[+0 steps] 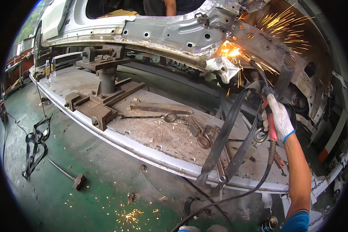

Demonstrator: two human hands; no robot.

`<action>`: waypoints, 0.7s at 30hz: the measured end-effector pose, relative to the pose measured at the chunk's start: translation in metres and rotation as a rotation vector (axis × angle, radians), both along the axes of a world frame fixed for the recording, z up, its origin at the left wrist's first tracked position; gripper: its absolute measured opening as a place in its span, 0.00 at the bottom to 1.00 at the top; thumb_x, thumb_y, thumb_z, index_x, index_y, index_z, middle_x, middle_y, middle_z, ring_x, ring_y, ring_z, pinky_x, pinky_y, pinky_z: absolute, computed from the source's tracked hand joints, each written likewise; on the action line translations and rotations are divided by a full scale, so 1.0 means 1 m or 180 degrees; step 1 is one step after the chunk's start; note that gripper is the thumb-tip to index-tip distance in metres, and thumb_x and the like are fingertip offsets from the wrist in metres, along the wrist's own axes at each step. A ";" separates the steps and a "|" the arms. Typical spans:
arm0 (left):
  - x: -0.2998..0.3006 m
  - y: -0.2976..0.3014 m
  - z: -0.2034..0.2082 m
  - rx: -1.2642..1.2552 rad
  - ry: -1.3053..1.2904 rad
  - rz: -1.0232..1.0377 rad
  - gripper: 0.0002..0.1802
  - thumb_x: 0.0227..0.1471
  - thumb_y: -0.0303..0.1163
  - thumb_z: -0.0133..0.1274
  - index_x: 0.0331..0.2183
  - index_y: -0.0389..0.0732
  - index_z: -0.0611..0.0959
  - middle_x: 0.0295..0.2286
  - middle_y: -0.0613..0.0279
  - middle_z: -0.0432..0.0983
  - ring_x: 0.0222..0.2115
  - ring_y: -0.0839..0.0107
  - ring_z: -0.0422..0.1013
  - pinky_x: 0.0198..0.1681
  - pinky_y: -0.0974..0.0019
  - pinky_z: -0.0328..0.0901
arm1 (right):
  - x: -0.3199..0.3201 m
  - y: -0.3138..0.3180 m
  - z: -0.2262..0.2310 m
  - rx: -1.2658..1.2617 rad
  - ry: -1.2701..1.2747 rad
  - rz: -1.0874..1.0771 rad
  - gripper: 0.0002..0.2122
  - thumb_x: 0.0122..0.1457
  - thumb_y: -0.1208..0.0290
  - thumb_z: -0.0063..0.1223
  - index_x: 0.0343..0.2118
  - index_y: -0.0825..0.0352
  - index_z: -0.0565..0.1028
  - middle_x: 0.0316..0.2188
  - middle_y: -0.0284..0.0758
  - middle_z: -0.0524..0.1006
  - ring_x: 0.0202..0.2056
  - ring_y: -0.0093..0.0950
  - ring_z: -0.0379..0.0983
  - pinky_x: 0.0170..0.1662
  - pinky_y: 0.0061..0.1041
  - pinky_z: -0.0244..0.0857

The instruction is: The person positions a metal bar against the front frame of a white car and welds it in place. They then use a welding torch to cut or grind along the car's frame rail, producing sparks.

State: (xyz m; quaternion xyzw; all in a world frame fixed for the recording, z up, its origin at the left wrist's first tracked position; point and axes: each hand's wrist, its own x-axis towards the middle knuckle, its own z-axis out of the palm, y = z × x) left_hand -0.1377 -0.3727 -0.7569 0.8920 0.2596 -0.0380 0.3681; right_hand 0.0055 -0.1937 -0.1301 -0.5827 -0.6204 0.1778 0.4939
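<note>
My right hand [279, 116], in a white glove with a blue cuff, is closed round the red handle of a welding torch [272, 125]. The torch's dark curved neck reaches up to a bright, sparking spot on the silver car body [174, 33], beside a white metal bracket [223, 69]. Glare hides the torch tip and the metal right there. From the handle a dark cable [255, 187] curves down to the lower edge. A sliver of white with blue trim [189, 229], apparently my left glove, shows at the lower edge, fingers hidden.
A steel clamp stand [106, 83] supports the car body above a platform [147, 135]. A wood block [160, 107], wrenches [220, 170] and black straps [224, 135] lie or hang there. A hammer [78, 181] and tangled strap [35, 145] lie on the green floor. Another person's arm [170, 7] shows behind.
</note>
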 end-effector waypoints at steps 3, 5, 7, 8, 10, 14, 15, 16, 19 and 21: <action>-0.001 -0.006 -0.006 0.0252 -0.0315 0.0303 0.06 0.48 0.32 0.60 0.27 0.45 0.90 0.27 0.57 0.83 0.27 0.61 0.77 0.30 0.52 0.72 | 0.000 0.001 0.000 -0.0029 0.0053 0.0001 0.29 0.69 0.36 0.51 0.40 0.65 0.74 0.22 0.34 0.75 0.14 0.24 0.69 0.17 0.25 0.66; -0.001 -0.009 -0.003 0.0291 -0.0357 0.0377 0.05 0.47 0.30 0.60 0.23 0.45 0.90 0.23 0.60 0.82 0.23 0.64 0.76 0.26 0.54 0.71 | 0.001 0.002 0.000 -0.0012 0.0026 -0.0082 0.29 0.68 0.35 0.51 0.40 0.64 0.74 0.22 0.34 0.75 0.14 0.24 0.69 0.17 0.25 0.66; -0.002 -0.008 0.003 0.0123 -0.0046 0.0255 0.06 0.48 0.32 0.61 0.26 0.46 0.91 0.25 0.60 0.83 0.26 0.63 0.78 0.29 0.53 0.72 | 0.001 0.002 0.000 -0.0055 0.0119 -0.0034 0.29 0.69 0.36 0.51 0.40 0.65 0.75 0.22 0.34 0.76 0.14 0.24 0.69 0.18 0.24 0.65; -0.003 -0.006 0.008 0.0071 0.0065 0.0210 0.06 0.48 0.34 0.61 0.27 0.47 0.91 0.27 0.60 0.84 0.28 0.62 0.79 0.30 0.53 0.73 | 0.001 0.002 0.000 -0.0027 0.0090 -0.0063 0.29 0.68 0.36 0.52 0.40 0.65 0.75 0.22 0.33 0.76 0.15 0.24 0.69 0.18 0.23 0.65; -0.004 -0.003 0.017 0.0017 0.0204 0.0173 0.08 0.49 0.36 0.61 0.29 0.48 0.92 0.29 0.60 0.85 0.31 0.61 0.80 0.33 0.52 0.74 | 0.001 0.003 0.000 -0.0054 0.0134 -0.0064 0.29 0.69 0.36 0.52 0.40 0.65 0.75 0.22 0.34 0.76 0.15 0.24 0.69 0.19 0.23 0.65; -0.008 -0.001 0.032 -0.0074 0.0362 0.0176 0.12 0.50 0.41 0.61 0.34 0.50 0.93 0.34 0.60 0.88 0.37 0.59 0.83 0.39 0.50 0.77 | 0.000 0.002 -0.001 -0.0022 0.0204 -0.0055 0.29 0.67 0.37 0.54 0.41 0.66 0.74 0.22 0.34 0.75 0.15 0.25 0.69 0.18 0.26 0.64; -0.007 -0.001 0.035 -0.0085 0.0399 0.0171 0.13 0.50 0.43 0.61 0.35 0.51 0.94 0.35 0.60 0.88 0.38 0.59 0.84 0.40 0.50 0.78 | 0.000 0.001 -0.001 -0.0002 0.0167 -0.0114 0.29 0.68 0.37 0.53 0.42 0.66 0.74 0.22 0.34 0.75 0.15 0.25 0.70 0.18 0.26 0.64; -0.008 -0.001 0.037 -0.0116 0.0431 0.0190 0.14 0.51 0.44 0.61 0.36 0.51 0.94 0.36 0.60 0.89 0.40 0.58 0.85 0.41 0.50 0.78 | -0.001 0.000 -0.002 -0.0004 0.0208 -0.0051 0.29 0.69 0.37 0.53 0.43 0.67 0.74 0.22 0.34 0.75 0.15 0.25 0.70 0.18 0.26 0.64; -0.011 0.000 0.043 -0.0008 0.0493 -0.0007 0.17 0.51 0.42 0.60 0.40 0.50 0.94 0.41 0.55 0.88 0.44 0.54 0.84 0.44 0.48 0.78 | -0.002 -0.007 -0.004 0.0019 0.0093 -0.0036 0.29 0.70 0.38 0.50 0.47 0.68 0.73 0.22 0.35 0.75 0.15 0.25 0.70 0.18 0.26 0.65; -0.012 0.002 0.046 -0.0048 0.0495 -0.0045 0.17 0.51 0.42 0.59 0.41 0.50 0.93 0.41 0.53 0.88 0.44 0.51 0.84 0.44 0.47 0.78 | -0.002 -0.010 -0.005 0.0004 0.0046 -0.0141 0.30 0.71 0.39 0.50 0.49 0.69 0.73 0.22 0.35 0.75 0.15 0.25 0.70 0.17 0.27 0.65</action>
